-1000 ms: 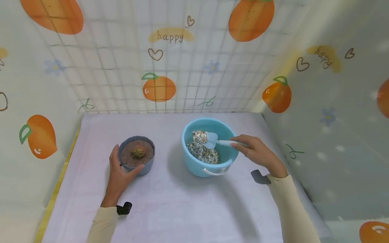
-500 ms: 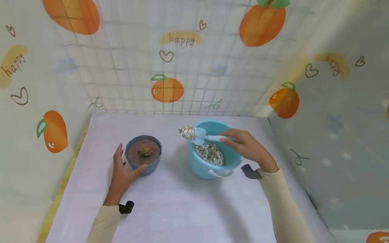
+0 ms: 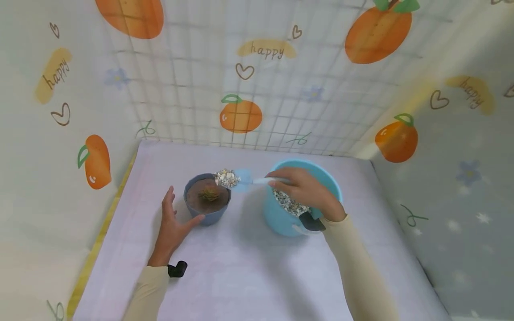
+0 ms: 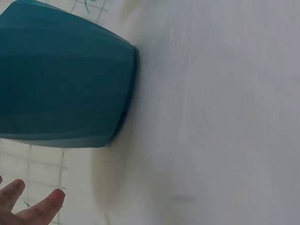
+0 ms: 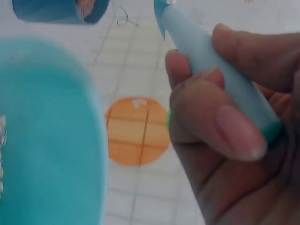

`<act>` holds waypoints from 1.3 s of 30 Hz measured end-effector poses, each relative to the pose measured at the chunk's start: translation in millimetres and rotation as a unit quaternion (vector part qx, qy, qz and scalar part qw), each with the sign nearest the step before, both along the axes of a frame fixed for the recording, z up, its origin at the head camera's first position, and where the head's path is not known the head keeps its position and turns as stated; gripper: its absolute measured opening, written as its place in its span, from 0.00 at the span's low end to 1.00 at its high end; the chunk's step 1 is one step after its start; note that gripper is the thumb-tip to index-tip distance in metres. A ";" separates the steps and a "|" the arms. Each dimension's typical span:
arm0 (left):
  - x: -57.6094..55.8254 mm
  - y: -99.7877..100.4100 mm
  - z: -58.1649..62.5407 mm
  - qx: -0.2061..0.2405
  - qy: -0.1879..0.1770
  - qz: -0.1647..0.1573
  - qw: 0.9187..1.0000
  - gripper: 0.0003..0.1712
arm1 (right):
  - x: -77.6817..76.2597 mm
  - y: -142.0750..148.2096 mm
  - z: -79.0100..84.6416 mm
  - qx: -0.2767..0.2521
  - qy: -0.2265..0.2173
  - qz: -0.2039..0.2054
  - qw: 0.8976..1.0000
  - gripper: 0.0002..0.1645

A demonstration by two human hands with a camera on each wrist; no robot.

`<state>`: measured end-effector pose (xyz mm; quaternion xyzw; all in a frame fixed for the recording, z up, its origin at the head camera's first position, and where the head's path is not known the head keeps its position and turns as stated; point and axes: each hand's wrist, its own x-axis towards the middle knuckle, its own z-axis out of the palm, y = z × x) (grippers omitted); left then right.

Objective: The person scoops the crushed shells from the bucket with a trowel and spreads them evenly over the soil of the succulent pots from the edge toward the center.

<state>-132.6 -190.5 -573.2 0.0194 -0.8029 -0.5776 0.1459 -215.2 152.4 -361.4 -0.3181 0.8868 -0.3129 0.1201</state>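
Observation:
My right hand (image 3: 303,189) grips the pale blue handle of a small shovel (image 3: 242,180), its fingers curled round it in the right wrist view. A heap of mixed pebbles (image 3: 226,178) lies on the blade, over the right rim of a blue-grey flowerpot (image 3: 214,217). Inside the pot, a small succulent (image 3: 209,194) stands in brown soil. With fingers spread, my left hand (image 3: 172,232) is at the pot's left and front; its thumb tip meets the pot's outline, though contact cannot be told. In the left wrist view, the fingers (image 4: 44,208) are apart from the pot.
A light blue bucket (image 3: 277,220) with more pebbles (image 3: 290,203) stands right of the pot, partly hidden by my right hand and forearm. A white cloth (image 3: 229,272) covers the table. Patterned curtains (image 3: 192,111) enclose the back and sides.
My right hand has lifted the loaded shovel out of the bucket and carried it left to the pot. My left hand stays beside the pot. The head view has shifted somewhat.

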 end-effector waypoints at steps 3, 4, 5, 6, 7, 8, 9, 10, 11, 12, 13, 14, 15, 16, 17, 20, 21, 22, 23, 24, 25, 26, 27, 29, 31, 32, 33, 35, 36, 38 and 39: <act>0.0 -4.9 -1.5 0.004 -0.006 0.001 1.000 0.68 | -3.2 -20.3 -4.9 0.009 -0.009 0.008 1.000 0.23; -0.2 -6.2 -2.2 0.005 -0.009 0.003 1.000 0.68 | -4.4 -26.2 -7.4 0.010 -0.012 0.011 1.000 0.22; -0.2 -7.6 -2.8 0.007 -0.011 0.003 1.000 0.68 | -5.5 -31.8 -9.9 0.011 -0.014 0.013 1.000 0.22; 0.0 -9.2 -3.4 0.008 -0.012 0.003 1.000 0.68 | -6.4 -36.9 -12.5 0.013 -0.016 0.014 1.000 0.21; 0.2 -10.9 -4.1 0.007 -0.013 0.004 1.000 0.68 | -7.1 -41.7 -15.0 0.014 -0.018 0.015 1.000 0.21; 0.6 -12.7 -5.0 0.005 -0.015 0.005 1.000 0.68 | -7.7 -46.3 -17.6 0.017 -0.020 0.016 1.000 0.21; 1.0 -14.5 -5.9 0.005 -0.019 0.008 1.000 0.68 | -8.2 -50.8 -19.9 0.019 -0.021 0.018 0.999 0.21; 0.7 -13.9 -6.1 0.005 -0.019 0.006 1.000 0.68 | -7.7 -52.2 -21.6 0.022 -0.020 0.018 0.999 0.21; 0.5 -13.4 -6.4 0.004 -0.020 0.005 1.000 0.68 | -7.5 -53.8 -23.2 0.025 -0.017 0.018 0.999 0.20; 0.3 -13.2 -6.7 0.002 -0.020 0.005 1.000 0.68 | -7.3 -56.0 -24.5 0.028 -0.012 0.022 0.999 0.20; 0.2 -13.0 -7.0 0.000 -0.020 0.005 1.000 0.67 | -7.3 -58.5 -25.8 0.032 -0.006 0.029 0.999 0.20; 0.3 -13.0 -7.3 0.000 -0.021 0.006 1.000 0.67 | -7.5 -61.4 -27.2 0.037 0.000 0.036 0.999 0.19; 0.3 -13.1 -7.5 0.000 -0.020 0.007 1.000 0.67 | -7.8 -64.5 -28.6 0.043 0.005 0.043 0.998 0.19; 0.3 -13.2 -7.7 -0.001 -0.019 0.007 1.000 0.67 | -8.2 -67.9 -30.0 0.049 0.009 0.049 0.998 0.18; 0.3 -13.5 -7.7 -0.001 -0.018 0.008 1.000 0.67 | -8.4 -71.1 -31.3 0.056 0.014 0.055 0.997 0.18; 0.6 -14.3 -8.1 0.000 -0.018 0.008 1.000 0.68 | -8.9 -79.3 -34.9 0.082 0.025 0.065 0.994 0.18; 0.6 -14.7 -8.4 -0.001 -0.019 0.008 1.000 0.68 | -9.0 -81.4 -36.0 0.090 0.028 0.065 0.993 0.18; 0.8 -15.1 -8.8 -0.003 -0.020 0.009 1.000 0.68 | -9.1 -83.3 -37.1 0.099 0.035 0.067 0.992 0.18; 0.9 -15.5 -9.3 -0.003 -0.021 0.009 1.000 0.68 | -9.1 -84.9 -38.4 0.108 0.043 0.066 0.991 0.18; 1.2 -15.9 -9.9 -0.004 -0.022 0.010 1.000 0.68 | -9.0 -86.5 -39.5 0.115 0.050 0.067 0.990 0.18; 0.7 -16.1 -9.3 -0.006 -0.021 0.010 1.000 0.69 | -9.3 -87.2 -39.6 0.120 0.058 0.067 0.989 0.17; 0.4 -16.2 -8.7 -0.008 -0.021 0.009 1.000 0.69 | -9.4 -88.0 -39.9 0.122 0.064 0.067 0.988 0.17; 0.3 -16.2 -8.0 -0.009 -0.021 0.009 1.000 0.69 | -9.6 -88.7 -40.4 0.124 0.068 0.066 0.988 0.17; 0.7 -15.9 -6.8 -0.008 -0.022 0.007 1.000 0.69 | -9.6 -90.4 -41.2 0.123 0.074 0.069 0.987 0.17; 1.4 -15.2 -6.3 -0.008 -0.027 0.003 1.000 0.69 | -9.5 -92.0 -42.5 0.122 0.075 0.072 0.987 0.17; 1.9 -14.6 -6.0 -0.008 -0.029 0.001 1.000 0.69 | -9.4 -92.8 -43.0 0.123 0.076 0.073 0.987 0.18; 2.4 -14.0 -5.6 -0.008 -0.030 -0.002 1.000 0.69 | -9.5 -93.8 -43.4 0.124 0.078 0.075 0.986 0.17; 3.0 -12.7 -5.1 -0.008 -0.031 -0.005 0.999 0.68 | -9.7 -95.4 -43.8 0.128 0.083 0.078 0.985 0.17; 3.2 -12.0 -4.7 -0.006 -0.032 -0.005 0.999 0.68 | -9.8 -96.3 -43.7 0.129 0.086 0.079 0.985 0.17; 3.7 -11.0 -3.4 -0.006 -0.031 -0.005 0.999 0.68 | -10.5 -97.8 -43.0 0.130 0.094 0.081 0.984 0.16; 3.7 -10.9 -3.1 -0.007 -0.032 -0.003 0.999 0.68 | -11.0 -98.7 -42.4 0.132 0.098 0.081 0.983 0.16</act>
